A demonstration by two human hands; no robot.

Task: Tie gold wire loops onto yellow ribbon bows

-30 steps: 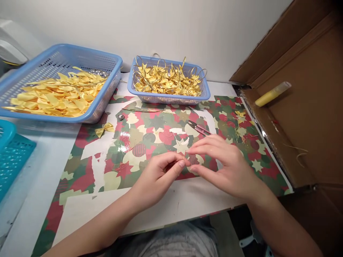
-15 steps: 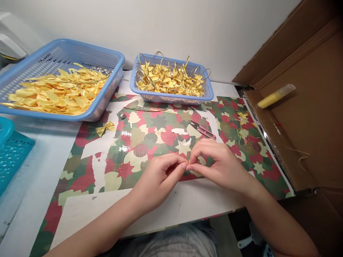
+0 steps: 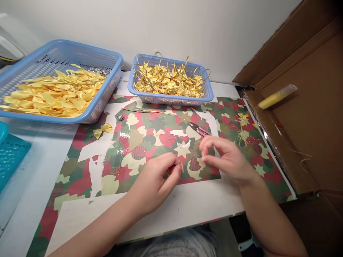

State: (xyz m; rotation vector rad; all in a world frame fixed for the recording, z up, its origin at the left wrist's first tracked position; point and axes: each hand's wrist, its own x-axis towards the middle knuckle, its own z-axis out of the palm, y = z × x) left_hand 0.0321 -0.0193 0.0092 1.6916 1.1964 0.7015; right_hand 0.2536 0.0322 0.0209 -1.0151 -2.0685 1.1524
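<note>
Pink snips [image 3: 198,129] lie beyond the hands [image 3: 158,180] [image 3: 229,159] (curled, apart).

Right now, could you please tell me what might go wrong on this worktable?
The right grip is close to the pink-handled snips, so it might knock them. The small silver piece lies loose and could roll away if the patterned sheet is bumped. The gold loops sticking up from the smaller blue basket may tangle if one is lifted out.
</note>
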